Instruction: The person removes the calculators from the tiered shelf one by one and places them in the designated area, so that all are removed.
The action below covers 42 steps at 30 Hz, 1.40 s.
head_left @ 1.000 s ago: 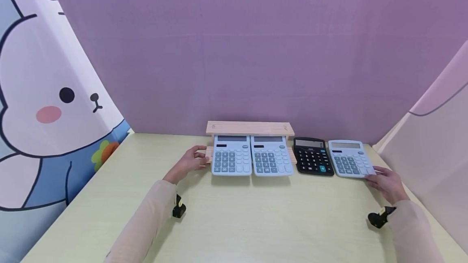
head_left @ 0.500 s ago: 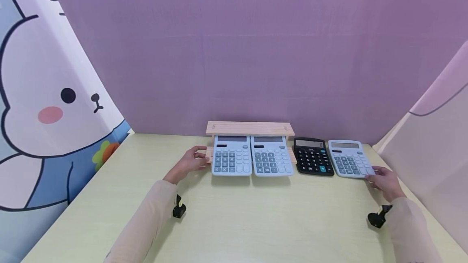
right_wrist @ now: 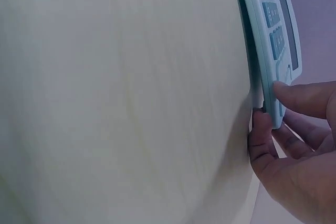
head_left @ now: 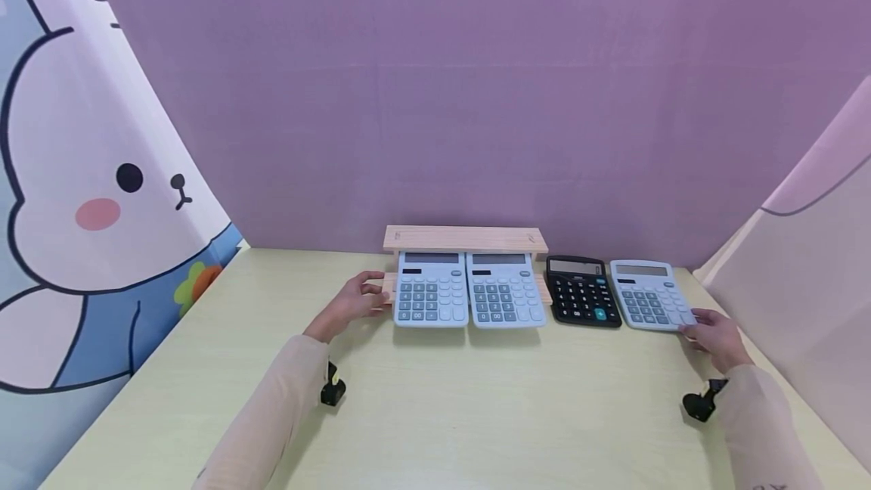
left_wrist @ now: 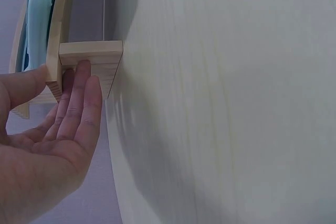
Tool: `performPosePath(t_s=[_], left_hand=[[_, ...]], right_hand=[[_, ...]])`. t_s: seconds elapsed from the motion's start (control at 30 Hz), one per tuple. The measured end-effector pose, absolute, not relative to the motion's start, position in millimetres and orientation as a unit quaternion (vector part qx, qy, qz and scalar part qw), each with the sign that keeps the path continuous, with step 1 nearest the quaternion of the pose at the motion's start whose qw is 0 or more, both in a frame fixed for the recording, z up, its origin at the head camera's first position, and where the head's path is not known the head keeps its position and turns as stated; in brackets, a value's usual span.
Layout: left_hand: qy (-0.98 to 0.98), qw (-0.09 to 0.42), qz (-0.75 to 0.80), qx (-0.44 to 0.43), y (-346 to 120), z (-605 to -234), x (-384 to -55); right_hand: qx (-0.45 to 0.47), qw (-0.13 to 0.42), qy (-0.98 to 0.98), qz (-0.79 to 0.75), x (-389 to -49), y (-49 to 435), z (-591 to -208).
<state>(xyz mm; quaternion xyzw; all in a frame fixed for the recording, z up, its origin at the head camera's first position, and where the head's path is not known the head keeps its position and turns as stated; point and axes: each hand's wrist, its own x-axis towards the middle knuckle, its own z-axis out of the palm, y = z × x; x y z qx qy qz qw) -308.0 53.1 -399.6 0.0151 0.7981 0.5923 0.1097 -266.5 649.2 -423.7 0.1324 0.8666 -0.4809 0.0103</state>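
At the back of the table, a wooden rack (head_left: 466, 239) bears two light blue calculators, a left one (head_left: 432, 289) and a right one (head_left: 505, 289), tilted toward me. My left hand (head_left: 350, 305) holds the rack's left end; in the left wrist view its thumb lies on the front of a wooden strip (left_wrist: 54, 51), with the fingers behind it. Farther right, my right hand (head_left: 720, 340) pinches the lower right corner of another light blue calculator (head_left: 649, 295). The right wrist view has the thumb on top of that calculator (right_wrist: 266, 51) and a fingertip under its edge.
Between the rack and the right-hand calculator lies a black calculator (head_left: 583, 293). A purple backdrop (head_left: 476, 97) rises right behind the row. The pale table (head_left: 503, 407) stretches toward me, with a cartoon-printed curtain (head_left: 82, 248) along its left side.
My right hand and forearm have shifted very slightly left, still pinching the calculator's corner. The left hand keeps its hold on the rack.
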Motion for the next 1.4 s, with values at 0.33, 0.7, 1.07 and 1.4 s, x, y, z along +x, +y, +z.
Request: performPosePath(t_s=[0.33,0.7,1.07,1.4], left_hand=[[0.801,0.112,0.588,0.009,54,-399,-308],[0.802,0.111,0.587,0.016,52,-399,-306],[0.805,0.111,0.582,0.014,52,-398,-304],[0.805,0.112,0.583,0.006,53,-396,-304]], right_hand=[[0.155,0.017,0.875,-0.458,-267,652,-426],[0.153,0.008,0.873,-0.464,-264,650,-425],[0.157,0.01,0.877,-0.454,-262,648,-419],[0.108,-0.044,0.88,-0.459,-255,637,-418]])
